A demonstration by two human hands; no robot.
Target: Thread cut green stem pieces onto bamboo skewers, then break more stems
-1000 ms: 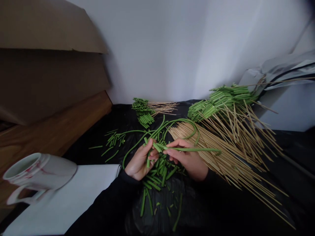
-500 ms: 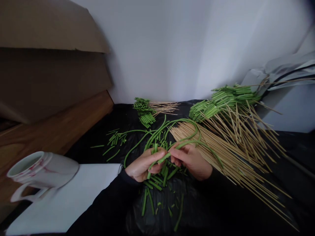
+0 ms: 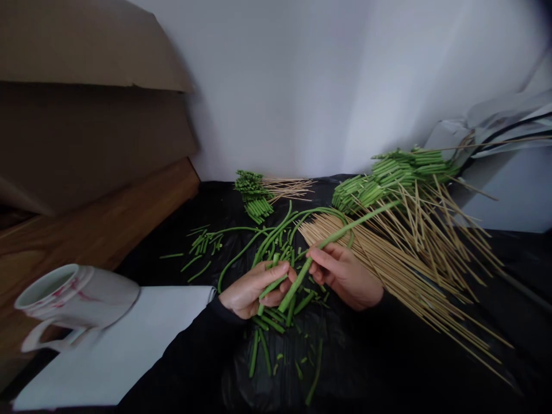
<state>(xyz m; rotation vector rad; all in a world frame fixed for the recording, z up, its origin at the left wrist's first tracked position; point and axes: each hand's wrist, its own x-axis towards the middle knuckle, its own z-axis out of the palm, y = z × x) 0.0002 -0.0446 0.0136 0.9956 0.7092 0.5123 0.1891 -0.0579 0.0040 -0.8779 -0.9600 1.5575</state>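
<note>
My left hand is closed on short green stem pieces, with its thumb on top. Just right of it, my right hand pinches a long green stem between thumb and fingers. That stem slants from beside my left fingertips up to the right, over the bare sticks. Curved long stems lie behind my hands. Cut green pieces are scattered beneath and around them on black sheeting.
Thin wooden sticks spread out at the right. Skewered green bundles lie at the back centre and back right. A white mug stands on white paper at the left, near a cardboard box.
My right hand has moved slightly right. The long stem in it has swung straighter, its far part now pointing up and right instead of curving down. My left hand has barely moved.
</note>
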